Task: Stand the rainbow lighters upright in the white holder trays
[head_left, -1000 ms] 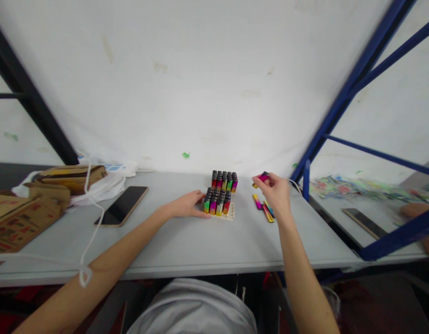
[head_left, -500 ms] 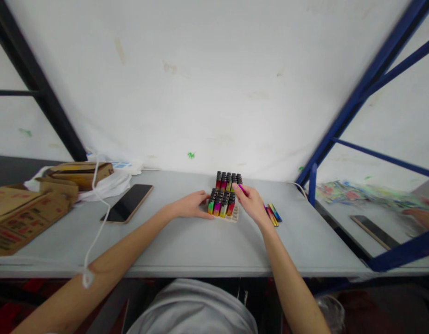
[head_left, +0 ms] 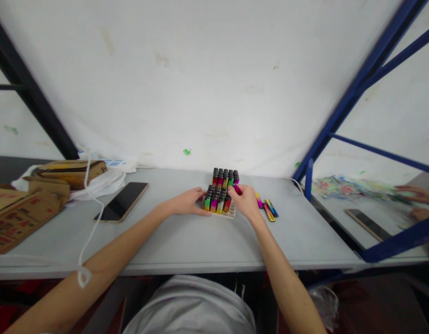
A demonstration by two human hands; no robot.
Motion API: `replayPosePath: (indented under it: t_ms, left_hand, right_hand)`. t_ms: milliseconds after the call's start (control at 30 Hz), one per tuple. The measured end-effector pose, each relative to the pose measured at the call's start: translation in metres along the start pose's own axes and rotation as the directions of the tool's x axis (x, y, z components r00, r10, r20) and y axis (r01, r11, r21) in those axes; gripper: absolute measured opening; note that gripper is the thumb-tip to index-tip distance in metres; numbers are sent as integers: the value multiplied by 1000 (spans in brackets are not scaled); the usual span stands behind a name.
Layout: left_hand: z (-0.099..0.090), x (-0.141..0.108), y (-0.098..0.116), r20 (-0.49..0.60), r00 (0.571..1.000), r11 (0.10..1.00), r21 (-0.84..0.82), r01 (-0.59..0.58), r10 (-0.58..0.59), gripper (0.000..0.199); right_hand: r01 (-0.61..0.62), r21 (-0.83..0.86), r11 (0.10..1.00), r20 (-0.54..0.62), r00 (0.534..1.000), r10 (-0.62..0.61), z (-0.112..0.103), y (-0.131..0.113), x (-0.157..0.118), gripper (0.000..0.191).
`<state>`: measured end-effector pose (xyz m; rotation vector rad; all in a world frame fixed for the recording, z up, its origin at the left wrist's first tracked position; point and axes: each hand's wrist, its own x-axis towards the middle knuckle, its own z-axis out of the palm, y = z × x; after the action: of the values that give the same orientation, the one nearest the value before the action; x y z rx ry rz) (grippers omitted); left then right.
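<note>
Several colourful lighters with black tops (head_left: 219, 204) stand upright in rows in a pale tray (head_left: 231, 214). Behind it stands another block of upright lighters (head_left: 226, 176). My left hand (head_left: 190, 202) rests at the left side of the front tray, thumb and fingers apart around its edge. On the right, my right hand (head_left: 244, 200) pinches a magenta lighter (head_left: 238, 189) above the tray's right part. Several loose lighters (head_left: 269, 211) lie on the table just right of my right hand.
A black-screened phone (head_left: 124, 201) lies left, crossed by a white cable (head_left: 101, 214). Cardboard boxes (head_left: 22, 215) and white plastic are farther left. Blue frame bars (head_left: 342, 102) rise at right; beyond them are another phone (head_left: 367, 224), colourful wrappers (head_left: 353, 188) and a person's hands (head_left: 418, 195).
My right hand has turned and lowered towards the tray with the magenta lighter. The view has shifted slightly. Another person's hands at the far right show more now.
</note>
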<state>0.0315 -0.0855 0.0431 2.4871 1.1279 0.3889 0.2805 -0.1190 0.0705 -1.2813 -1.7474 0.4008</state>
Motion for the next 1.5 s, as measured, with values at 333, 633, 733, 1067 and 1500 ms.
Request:
replayPosePath:
  t_ms: [333, 633, 733, 1067, 1500]
  left_hand:
    - [1, 0, 1, 1, 1000, 1000, -19, 0, 0, 65]
    - [3, 0, 1, -2, 1000, 1000, 7, -7, 7, 68]
    - [2, 1, 1, -6, 1000, 1000, 7, -3, 3, 67]
    - [1, 1, 2, 4, 1000, 1000, 26, -2, 2, 67]
    - [3, 1, 0, 0, 1000, 1000, 21, 5, -5, 66]
  right_hand:
    - [201, 25, 979, 205, 958, -202, -45, -28, -6, 38]
    - [299, -124, 946, 385, 893, -232, -55, -15, -2, 51]
    - [216, -68, 974, 547, 824, -144, -65, -8, -8, 43]
    - [105, 1, 994, 498, 862, -92, -65, 3, -10, 31]
    - [154, -121, 981, 529, 846, -67, -48, -6, -14, 16]
